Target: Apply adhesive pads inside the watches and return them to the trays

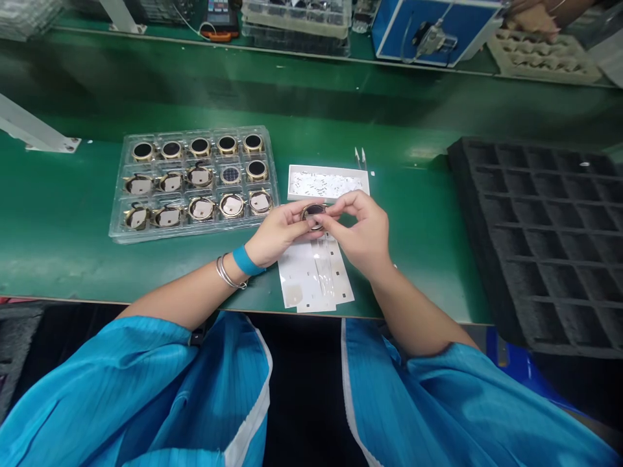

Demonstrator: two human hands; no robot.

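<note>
Between both hands, over the white sticker sheets (296, 275), is a round watch case (314, 211) with a dark face and a metal rim. My left hand (277, 230) is closed around its left side, thumb on the near edge. My right hand (363, 230) pinches at the right side of the case with thumb and forefinger; any small part between those fingertips is hidden. Just beyond my hands lies a shallow white box (328, 183) of tiny pale and dark pieces. To the left, a clear plastic tray (195, 228) holds several gold watch cases, some with black faces, some showing pale insides.
Tweezers (360, 157) lie behind the white box. At right stands a black foam tray (535, 240) with square pockets. A raised shelf along the back carries a blue box (433, 32), clear trays (296, 19) and an egg-carton tray (545, 55), where another person's hand (533, 19) rests.
</note>
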